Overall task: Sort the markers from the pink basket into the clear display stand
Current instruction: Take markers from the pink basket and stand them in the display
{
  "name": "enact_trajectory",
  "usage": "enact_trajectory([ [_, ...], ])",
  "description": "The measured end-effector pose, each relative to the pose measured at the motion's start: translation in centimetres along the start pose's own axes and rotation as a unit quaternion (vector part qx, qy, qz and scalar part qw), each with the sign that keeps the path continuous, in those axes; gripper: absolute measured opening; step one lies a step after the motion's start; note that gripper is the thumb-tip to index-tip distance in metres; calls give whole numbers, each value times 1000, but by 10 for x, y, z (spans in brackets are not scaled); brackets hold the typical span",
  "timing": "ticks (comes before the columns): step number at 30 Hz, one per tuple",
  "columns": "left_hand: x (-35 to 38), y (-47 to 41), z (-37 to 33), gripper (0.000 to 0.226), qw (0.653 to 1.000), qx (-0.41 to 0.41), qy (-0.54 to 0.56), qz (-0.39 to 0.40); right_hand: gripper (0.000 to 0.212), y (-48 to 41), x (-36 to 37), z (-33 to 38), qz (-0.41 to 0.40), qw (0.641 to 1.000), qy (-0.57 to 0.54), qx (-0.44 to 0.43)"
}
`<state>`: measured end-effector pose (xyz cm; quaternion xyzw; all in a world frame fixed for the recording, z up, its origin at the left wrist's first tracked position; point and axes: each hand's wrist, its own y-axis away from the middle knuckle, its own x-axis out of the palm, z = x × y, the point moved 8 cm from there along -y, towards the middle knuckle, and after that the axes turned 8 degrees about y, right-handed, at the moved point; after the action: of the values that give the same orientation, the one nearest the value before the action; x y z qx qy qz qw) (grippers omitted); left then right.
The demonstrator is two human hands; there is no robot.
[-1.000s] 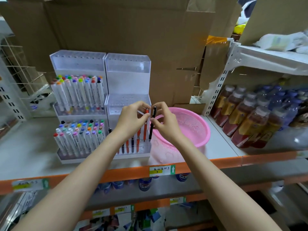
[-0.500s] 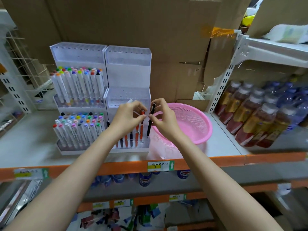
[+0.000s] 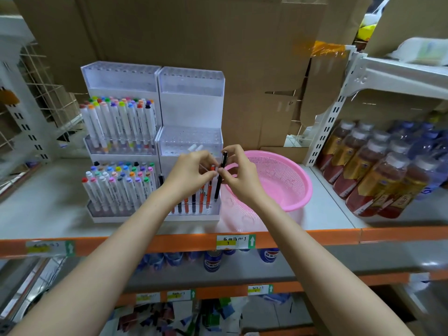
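Head cam: clear tiered acrylic display stand (image 3: 191,110) sits on grey shelf w/ orange front edge (image 3: 48,202); all places given vs this stand. Both hands meet in front of its low front tier. R hand (image 3: 238,173) pinches slim black marker (image 3: 218,187) btw thumb & forefinger, other fingers curled. The marker is near upright, lower end down at right end of front tier; can't tell if seated in a hole. L hand (image 3: 191,173), fingers curled, pinches top of orange marker (image 3: 210,187) just left of the black one, the two nearly touching. Row of orange and black markers (image 3: 194,201) stands in the front tier, below the hands. Two white tips (image 3: 196,148) poke out above L hand, over mid tier; can't tell if held or slotted. Hands hide back of front tier; L forearm crosses stand's front left part. Round pink mesh plastic basket (image 3: 286,180) sits just beside stand's right side, R wrist over its near-left rim. Second clear stand packed w/ white colour-capped markers (image 3: 121,127) butts against left side. Brown cardboard sheets (image 3: 218,44) behind. Well to the right: brown-drink bottles w/ white caps (image 3: 363,180) under white metal shelf bracket (image 3: 339,112). Far left: white wire rack (image 3: 36,69). Below, on shelf edge, white price label (image 3: 235,241); blue cans (image 3: 212,261) on lower shelf.
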<state>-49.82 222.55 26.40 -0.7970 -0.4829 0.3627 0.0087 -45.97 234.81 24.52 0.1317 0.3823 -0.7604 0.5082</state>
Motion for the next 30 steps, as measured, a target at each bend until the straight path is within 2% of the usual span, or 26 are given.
enact_trajectory([
  [20,8,1,12,16,990,-15,-117,80,36,-3,5,2,7,1000,19,-5],
  [27,10,1,15,22,977,-9,-195,85,35,0,6,-3,10,1000,27,-5],
  [30,7,2,16,24,979,-15,-183,84,34,2,6,-5,9,1000,30,0],
])
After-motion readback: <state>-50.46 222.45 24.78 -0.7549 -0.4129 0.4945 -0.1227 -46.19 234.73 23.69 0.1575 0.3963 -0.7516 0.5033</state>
